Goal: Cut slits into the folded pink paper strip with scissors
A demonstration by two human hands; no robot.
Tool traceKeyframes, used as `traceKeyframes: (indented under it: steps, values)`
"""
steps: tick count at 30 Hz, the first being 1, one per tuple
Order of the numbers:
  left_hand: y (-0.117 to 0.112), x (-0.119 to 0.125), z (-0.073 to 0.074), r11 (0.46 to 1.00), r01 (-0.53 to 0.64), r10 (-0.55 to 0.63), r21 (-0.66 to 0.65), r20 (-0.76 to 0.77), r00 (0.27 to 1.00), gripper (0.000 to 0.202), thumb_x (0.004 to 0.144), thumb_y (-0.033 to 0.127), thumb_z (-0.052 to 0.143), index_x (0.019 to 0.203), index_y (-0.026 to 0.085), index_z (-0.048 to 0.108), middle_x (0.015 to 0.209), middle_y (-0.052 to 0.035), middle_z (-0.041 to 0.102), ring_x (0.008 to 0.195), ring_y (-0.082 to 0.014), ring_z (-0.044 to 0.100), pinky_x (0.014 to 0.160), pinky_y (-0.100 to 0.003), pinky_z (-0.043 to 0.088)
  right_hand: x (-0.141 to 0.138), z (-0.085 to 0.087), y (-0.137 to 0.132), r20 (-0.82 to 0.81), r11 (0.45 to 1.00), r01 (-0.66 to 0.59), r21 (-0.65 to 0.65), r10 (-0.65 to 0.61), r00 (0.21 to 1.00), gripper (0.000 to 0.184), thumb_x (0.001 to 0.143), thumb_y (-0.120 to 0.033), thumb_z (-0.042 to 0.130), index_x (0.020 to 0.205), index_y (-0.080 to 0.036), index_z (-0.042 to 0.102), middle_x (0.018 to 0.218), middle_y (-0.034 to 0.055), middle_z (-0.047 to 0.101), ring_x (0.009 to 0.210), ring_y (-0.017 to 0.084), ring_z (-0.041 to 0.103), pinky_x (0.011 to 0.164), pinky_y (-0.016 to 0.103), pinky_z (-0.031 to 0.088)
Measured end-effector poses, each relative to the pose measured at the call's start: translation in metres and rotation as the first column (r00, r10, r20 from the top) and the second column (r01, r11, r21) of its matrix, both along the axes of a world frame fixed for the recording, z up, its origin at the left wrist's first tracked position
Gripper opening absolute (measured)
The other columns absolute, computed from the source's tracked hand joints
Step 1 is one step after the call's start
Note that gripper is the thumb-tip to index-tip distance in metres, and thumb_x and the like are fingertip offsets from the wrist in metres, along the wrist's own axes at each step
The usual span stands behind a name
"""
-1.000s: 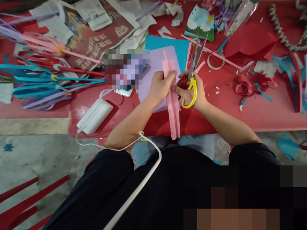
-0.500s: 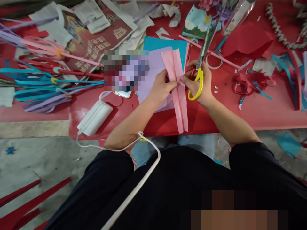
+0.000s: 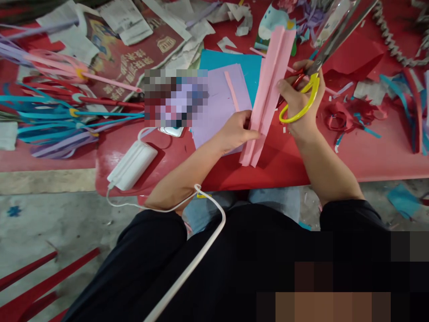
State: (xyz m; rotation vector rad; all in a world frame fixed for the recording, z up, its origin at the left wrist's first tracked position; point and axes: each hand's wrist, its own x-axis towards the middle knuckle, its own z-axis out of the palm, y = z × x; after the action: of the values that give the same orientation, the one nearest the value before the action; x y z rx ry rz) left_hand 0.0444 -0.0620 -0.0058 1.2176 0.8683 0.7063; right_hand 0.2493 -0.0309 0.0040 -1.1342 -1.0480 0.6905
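Observation:
My left hand [image 3: 236,132] pinches the lower part of a folded pink paper strip [image 3: 270,87] that slants up to the right above the red table [image 3: 368,152]. My right hand [image 3: 300,100] grips scissors [image 3: 321,58] with one yellow and one red handle, blades pointing up to the right. The fingertips of that hand also press the strip's right edge. Under the strip lie a lilac sheet [image 3: 217,103] and a teal sheet [image 3: 231,60]. A thin pink offcut [image 3: 232,91] rests on the lilac sheet.
A white power bank [image 3: 132,164] with a cable sits near the table's front left edge. Paper flowers with long coloured strips [image 3: 60,120] lie at the left. Newspapers [image 3: 134,44] cover the back. Red and blue scraps [image 3: 351,118] and a tape ring litter the right.
Both hands moved up and to the right. The pink strip swung from hanging over the table's front edge to slanting up over the sheets. The scissors tilted further right.

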Motion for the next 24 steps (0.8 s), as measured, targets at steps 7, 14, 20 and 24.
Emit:
traceKeyframes:
  steps: [7,14,20,24]
  values:
    - [0.000,-0.001,0.003,0.967,-0.136,0.167,0.215,-0.135,0.977,0.029,0.075,0.018,0.085,0.101,0.023,0.073,0.090,-0.0023,0.070,0.096,-0.0291,0.070,0.089,-0.042,0.056,-0.011,-0.008,-0.005,0.017,0.992,-0.121,-0.028,0.122,0.992,0.060,0.070,-0.059,0.104,0.107,-0.040,0.059,0.074,-0.0054,0.062,0.068,0.026,0.065,0.065,0.047,0.059]
    - [-0.002,-0.002,0.012,0.924,-0.246,0.295,0.293,-0.136,0.946,0.023,0.084,0.026,0.090,0.098,0.025,0.071,0.089,-0.0025,0.069,0.096,-0.0292,0.070,0.082,-0.042,0.054,-0.029,-0.009,-0.025,0.080,0.974,-0.198,-0.112,0.208,0.975,0.060,0.074,-0.055,0.104,0.110,-0.038,0.058,0.072,-0.0062,0.055,0.067,0.025,0.062,0.068,0.047,0.062]
    - [-0.001,-0.002,0.015,0.913,-0.279,0.300,0.297,-0.029,0.953,0.034,0.089,0.042,0.096,0.099,0.024,0.068,0.095,-0.0035,0.069,0.090,-0.0254,0.066,0.078,-0.040,0.051,-0.033,-0.011,-0.026,0.135,0.976,-0.198,-0.091,0.209,0.969,0.056,0.078,-0.056,0.097,0.114,-0.038,0.058,0.076,-0.0044,0.052,0.073,0.027,0.064,0.072,0.048,0.060]
    - [-0.001,-0.004,0.017,0.952,-0.247,0.232,0.181,0.099,0.968,0.054,0.091,0.072,0.092,0.105,0.025,0.069,0.094,-0.0044,0.067,0.088,-0.0274,0.072,0.078,-0.040,0.053,-0.024,0.002,-0.028,0.131,0.988,-0.141,-0.056,0.147,0.980,0.051,0.081,-0.060,0.097,0.113,-0.041,0.062,0.078,-0.0018,0.060,0.077,0.029,0.068,0.075,0.052,0.062]
